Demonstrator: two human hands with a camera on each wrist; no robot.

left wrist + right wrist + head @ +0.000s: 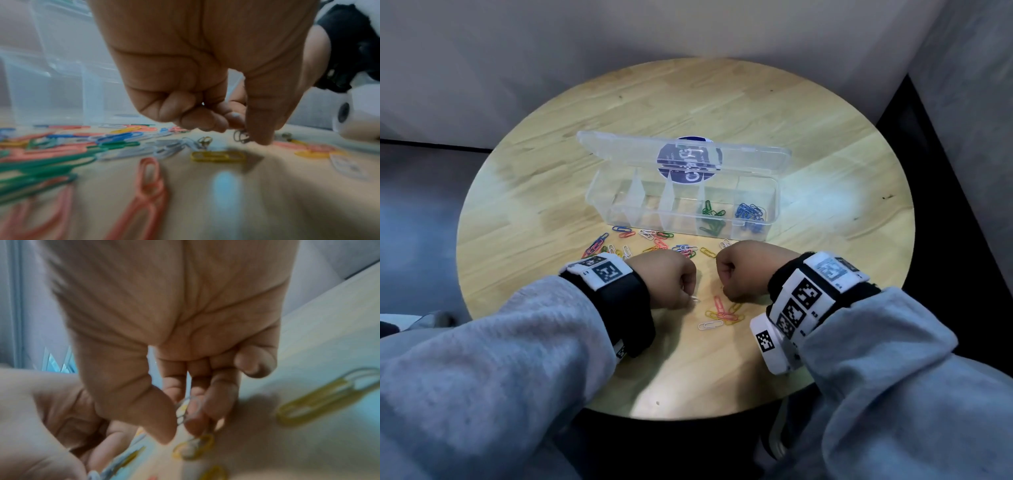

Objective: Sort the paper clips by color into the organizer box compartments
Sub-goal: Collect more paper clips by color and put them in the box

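A clear organizer box (619, 205) stands open mid-table, with green clips (710, 210) in its fourth compartment and blue clips (750, 212) in the rightmost one. Loose colored clips (654, 240) lie scattered in front of it. My left hand (686, 296) is curled near the table's front and pinches a white clip (694, 300); the left wrist view shows thumb and fingers closed on a clip (241, 137). My right hand (727, 294) is curled beside it, over a small pile of yellow, pink and white clips (722, 313). Its thumb and fingers pinch a pale clip (185, 410).
The round wooden table (825, 154) ends close behind my wrists. The box lid (619, 150) stands open toward the far side. Grey walls surround the table, and dark floor lies to the right. A yellow clip (320, 399) lies right of my right hand.
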